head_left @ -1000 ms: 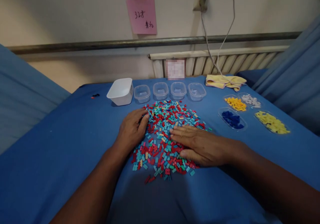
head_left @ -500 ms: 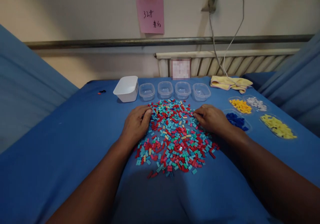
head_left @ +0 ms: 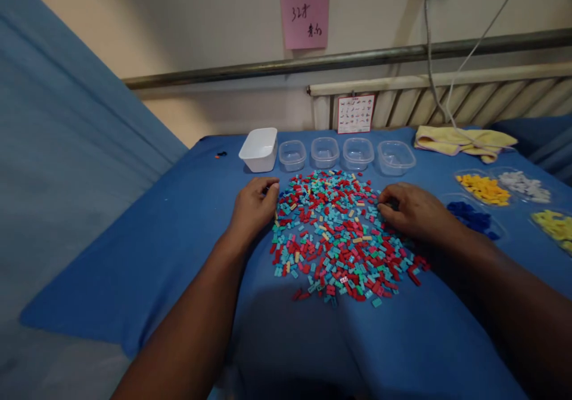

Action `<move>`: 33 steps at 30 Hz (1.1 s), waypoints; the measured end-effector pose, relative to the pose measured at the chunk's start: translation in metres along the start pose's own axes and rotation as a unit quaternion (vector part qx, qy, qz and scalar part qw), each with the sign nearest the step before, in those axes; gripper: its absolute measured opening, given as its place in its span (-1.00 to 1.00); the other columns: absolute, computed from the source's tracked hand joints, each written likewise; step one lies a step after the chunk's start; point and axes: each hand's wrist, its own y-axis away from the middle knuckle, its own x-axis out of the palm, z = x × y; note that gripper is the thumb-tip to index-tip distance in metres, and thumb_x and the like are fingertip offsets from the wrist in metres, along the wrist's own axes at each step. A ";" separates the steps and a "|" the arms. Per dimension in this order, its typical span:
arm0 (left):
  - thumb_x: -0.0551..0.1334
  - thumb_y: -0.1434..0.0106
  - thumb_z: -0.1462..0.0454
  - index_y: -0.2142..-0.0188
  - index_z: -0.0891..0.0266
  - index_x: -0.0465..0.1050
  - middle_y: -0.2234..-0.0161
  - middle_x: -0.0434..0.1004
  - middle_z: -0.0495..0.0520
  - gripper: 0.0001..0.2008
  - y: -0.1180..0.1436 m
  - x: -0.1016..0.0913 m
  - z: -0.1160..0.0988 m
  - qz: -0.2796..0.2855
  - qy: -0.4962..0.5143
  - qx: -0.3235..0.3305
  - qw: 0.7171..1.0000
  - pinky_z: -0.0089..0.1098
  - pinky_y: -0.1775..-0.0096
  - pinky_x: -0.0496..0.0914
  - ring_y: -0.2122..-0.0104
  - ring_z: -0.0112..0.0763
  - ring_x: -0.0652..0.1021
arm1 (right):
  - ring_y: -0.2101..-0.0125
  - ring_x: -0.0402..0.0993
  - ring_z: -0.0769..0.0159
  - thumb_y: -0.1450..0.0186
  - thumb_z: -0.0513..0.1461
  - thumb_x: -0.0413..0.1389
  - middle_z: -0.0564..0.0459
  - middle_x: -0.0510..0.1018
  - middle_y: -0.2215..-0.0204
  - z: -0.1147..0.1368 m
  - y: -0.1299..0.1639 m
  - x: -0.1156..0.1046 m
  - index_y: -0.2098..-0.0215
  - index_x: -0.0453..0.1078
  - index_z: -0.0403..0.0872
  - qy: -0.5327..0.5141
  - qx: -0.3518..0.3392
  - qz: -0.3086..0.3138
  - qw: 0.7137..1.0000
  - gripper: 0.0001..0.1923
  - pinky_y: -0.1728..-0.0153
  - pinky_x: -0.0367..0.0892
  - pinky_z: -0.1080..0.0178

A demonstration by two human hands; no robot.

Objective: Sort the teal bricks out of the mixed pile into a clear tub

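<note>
A wide spread of small toy building bricks (head_left: 333,239), mostly red and turquoise with some cream, green and pink, lies on the blue cloth. My left hand (head_left: 254,206) rests at the far left edge of the spread, fingers curled in toward the thumb. At the right edge, my right hand (head_left: 409,209) is also curled, thumb and forefinger close together beside the bricks. Whatever either hand may hold is hidden by its fingers. To the right, dark blue bricks (head_left: 471,218) and orange bricks (head_left: 482,189) lie in shallow clear trays.
Behind the spread stand a white tub (head_left: 259,149) and several clear containers, the rightmost container (head_left: 396,158) among them. White bricks (head_left: 524,186), yellow bricks (head_left: 554,228) and a yellow cloth (head_left: 460,142) are on the right. A blue curtain (head_left: 67,120) hangs at left.
The view has turned left, so everything sits further right in the picture. My hands are farther apart, and the far part of the brick spread looks wider and more thinly scattered.
</note>
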 end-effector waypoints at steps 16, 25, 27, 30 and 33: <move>-0.16 -0.63 -0.26 -0.67 0.32 -0.02 -0.67 -0.18 0.30 -0.09 0.033 0.038 -0.081 0.377 -0.114 0.187 0.900 0.10 -0.61 -0.17 -0.66 0.01 -0.12 | 0.05 0.73 0.01 -0.47 -0.13 0.10 -0.09 0.76 -0.02 0.047 0.018 0.007 0.07 0.40 0.06 -0.155 -0.069 -0.045 0.984 -0.89 0.03 0.54 0.04; -0.05 -0.65 -0.21 -0.65 0.37 0.05 -0.65 -0.12 0.35 -0.12 0.053 0.040 -0.093 0.397 -0.069 0.271 0.874 0.03 -0.61 -0.04 -0.66 -0.03 -0.09 | -0.37 0.53 -0.08 -0.56 -0.13 0.03 -0.26 0.64 -0.28 0.046 0.003 0.015 0.15 0.30 0.07 -0.175 -0.143 0.056 0.973 -0.89 -0.28 0.48 -0.18; -0.02 -0.65 -0.19 -0.65 0.25 0.09 -0.65 -0.08 0.28 -0.19 0.052 0.028 -0.085 0.394 -0.077 0.272 0.875 0.09 -0.60 -0.04 -0.65 -0.04 -0.04 | -0.33 0.57 -0.08 -0.58 -0.13 0.01 -0.23 0.69 -0.20 0.042 0.010 0.007 0.16 0.30 0.08 -0.163 -0.146 0.065 0.974 -0.87 -0.22 0.52 -0.14; 0.05 -0.68 -0.03 -0.59 0.08 0.27 -0.61 0.14 0.20 -0.39 0.046 0.003 -0.066 0.361 -0.091 0.253 0.893 0.17 -0.57 0.04 -0.61 -0.05 0.15 | -0.20 0.66 -0.07 -0.61 -0.11 -0.03 -0.20 0.73 -0.08 0.038 0.022 -0.006 0.20 0.30 0.08 -0.135 -0.138 0.065 0.979 -0.80 -0.10 0.56 -0.09; 0.16 -0.63 0.17 -0.30 0.05 0.62 -0.41 0.53 0.18 -0.62 0.036 -0.017 -0.049 0.295 -0.089 0.244 0.919 0.08 -0.46 0.31 -0.45 -0.05 0.47 | -0.17 0.68 -0.05 -0.61 -0.12 -0.03 -0.19 0.73 -0.07 0.042 0.029 -0.012 0.19 0.31 0.08 -0.133 -0.131 0.035 0.982 -0.81 -0.09 0.56 -0.09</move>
